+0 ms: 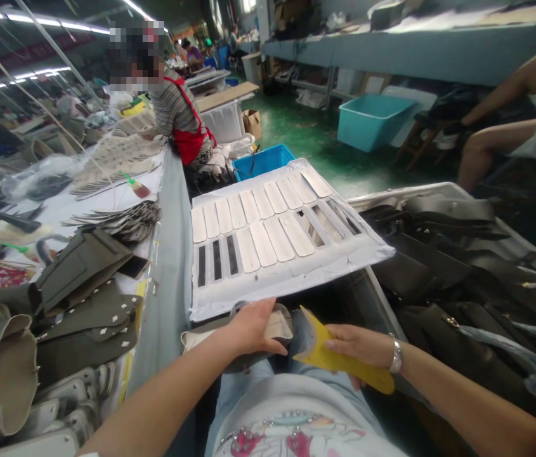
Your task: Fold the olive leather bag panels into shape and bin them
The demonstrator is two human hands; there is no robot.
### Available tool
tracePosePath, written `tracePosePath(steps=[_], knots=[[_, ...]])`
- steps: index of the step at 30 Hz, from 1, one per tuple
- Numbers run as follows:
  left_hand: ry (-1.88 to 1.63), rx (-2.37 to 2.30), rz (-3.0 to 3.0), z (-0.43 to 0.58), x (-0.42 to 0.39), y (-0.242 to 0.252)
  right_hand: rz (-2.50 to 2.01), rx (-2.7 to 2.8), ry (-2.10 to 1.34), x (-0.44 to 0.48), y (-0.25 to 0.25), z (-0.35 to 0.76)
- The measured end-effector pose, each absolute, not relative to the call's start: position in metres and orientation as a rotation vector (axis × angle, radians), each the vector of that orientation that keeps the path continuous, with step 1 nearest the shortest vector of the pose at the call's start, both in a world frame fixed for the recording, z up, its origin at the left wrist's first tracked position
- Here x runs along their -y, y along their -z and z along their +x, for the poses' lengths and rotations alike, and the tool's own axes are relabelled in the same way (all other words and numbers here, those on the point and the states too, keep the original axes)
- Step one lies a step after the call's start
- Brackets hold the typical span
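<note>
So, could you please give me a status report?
Right hand holding yellow notched tool; left hand on pale-lined piece; board of pale strips just ahead.

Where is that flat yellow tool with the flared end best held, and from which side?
Grip the flat yellow tool by its narrower shank, probably from the person's right, as the right hand does: its flared end points toward the left hand, leaving the shank as a handle.

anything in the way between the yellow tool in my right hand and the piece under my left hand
Nothing visible blocks the gap between the yellow tool, held in your right hand, and the piece. Your left hand covers part of the piece, its thumb pointing toward the tool.
</note>
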State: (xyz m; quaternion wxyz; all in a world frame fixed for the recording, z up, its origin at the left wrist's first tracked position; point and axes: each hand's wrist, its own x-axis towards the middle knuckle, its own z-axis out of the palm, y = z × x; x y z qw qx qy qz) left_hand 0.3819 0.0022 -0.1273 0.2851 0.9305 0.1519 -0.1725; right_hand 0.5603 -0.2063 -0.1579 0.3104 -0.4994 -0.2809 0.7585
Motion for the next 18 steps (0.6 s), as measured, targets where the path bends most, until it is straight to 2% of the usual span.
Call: tracePosePath(steps=[4, 18], knots=[[0.406, -0.451, 2.638, 0.384, 0.012, 0.137, -1.265, 0.864, -2.055, 0.194, 0.164, 0.559], [0.089, -0.467, 2.864, 0.371, 0.032, 0.149, -1.528, 1.154, -1.974, 0.158, 0.163, 0.561]])
